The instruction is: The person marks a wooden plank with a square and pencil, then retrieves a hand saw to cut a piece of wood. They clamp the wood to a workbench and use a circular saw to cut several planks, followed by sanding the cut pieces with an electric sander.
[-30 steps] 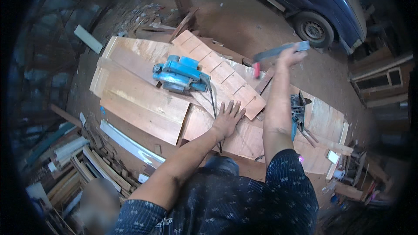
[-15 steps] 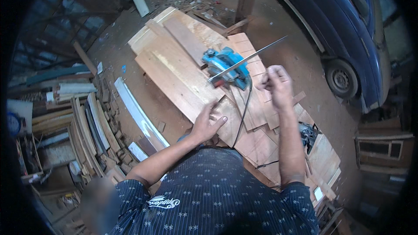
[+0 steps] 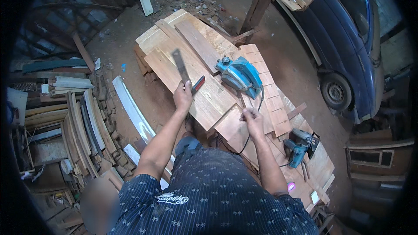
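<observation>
My left hand [image 3: 183, 97] is closed around a square with a grey metal blade [image 3: 179, 64] and a red-and-black stock [image 3: 198, 84]. It holds the square over a wide pale board [image 3: 187, 78] on the work surface. My right hand [image 3: 253, 122] is over the boards nearer me, thumb and fingers pinched together; whatever is between them is too small to make out. Beyond it, a blue electric planer [image 3: 240, 76] rests on the boards, its dark cord [image 3: 249, 137] running back toward me. A reddish-brown plank [image 3: 196, 43] lies left of the planer.
Short cut boards [image 3: 272, 91] line the right side. Another blue power tool [image 3: 299, 148] sits near my right forearm, beside a pink round object [image 3: 291, 186]. Curved timber [image 3: 85, 126] is stacked at the left. A dark blue vehicle [image 3: 352, 48] stands at the right, near a small wooden table [image 3: 300, 2].
The square, earlier slanting over the planer, is now in my left hand farther left. My left hand has moved forward and closed from open; my right hand has come down and leftward.
</observation>
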`<state>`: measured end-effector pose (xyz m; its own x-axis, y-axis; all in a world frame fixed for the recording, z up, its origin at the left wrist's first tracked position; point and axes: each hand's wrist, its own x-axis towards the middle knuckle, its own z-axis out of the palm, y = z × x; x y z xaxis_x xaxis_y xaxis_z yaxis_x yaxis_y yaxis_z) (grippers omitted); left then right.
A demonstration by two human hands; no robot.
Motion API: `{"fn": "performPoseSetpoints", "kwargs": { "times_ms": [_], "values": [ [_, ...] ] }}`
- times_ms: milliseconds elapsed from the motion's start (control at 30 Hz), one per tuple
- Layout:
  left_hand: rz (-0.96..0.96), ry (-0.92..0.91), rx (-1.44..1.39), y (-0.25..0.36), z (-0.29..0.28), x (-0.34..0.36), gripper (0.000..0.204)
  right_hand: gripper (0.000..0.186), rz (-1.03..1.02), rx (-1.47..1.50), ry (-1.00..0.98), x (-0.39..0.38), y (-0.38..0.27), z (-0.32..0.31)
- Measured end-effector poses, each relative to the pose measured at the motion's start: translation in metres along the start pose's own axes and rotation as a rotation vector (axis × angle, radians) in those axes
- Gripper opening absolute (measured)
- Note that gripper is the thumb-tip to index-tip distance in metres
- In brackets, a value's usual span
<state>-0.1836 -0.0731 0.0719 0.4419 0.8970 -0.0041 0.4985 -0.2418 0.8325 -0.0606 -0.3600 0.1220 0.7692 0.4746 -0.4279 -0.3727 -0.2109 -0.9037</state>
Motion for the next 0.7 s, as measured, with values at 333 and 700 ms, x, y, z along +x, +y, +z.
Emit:
{"fn": "performPoseSetpoints", "kwargs": {
  "times_ms": [333, 700],
  "values": [
    [-0.487, -0.628, -0.688, -0.024, -0.08, -0.002, 0.038, 0.04, 0.212, 0.091, -0.372, 0.032, -0.013, 0.141],
    [0.095, -0.275, -0.118, -0.057, -0.129, 0.066, 0.048, 0.04, -0.637, -0.37, -0.47, 0.056, -0.031, 0.296]
  ]
}}
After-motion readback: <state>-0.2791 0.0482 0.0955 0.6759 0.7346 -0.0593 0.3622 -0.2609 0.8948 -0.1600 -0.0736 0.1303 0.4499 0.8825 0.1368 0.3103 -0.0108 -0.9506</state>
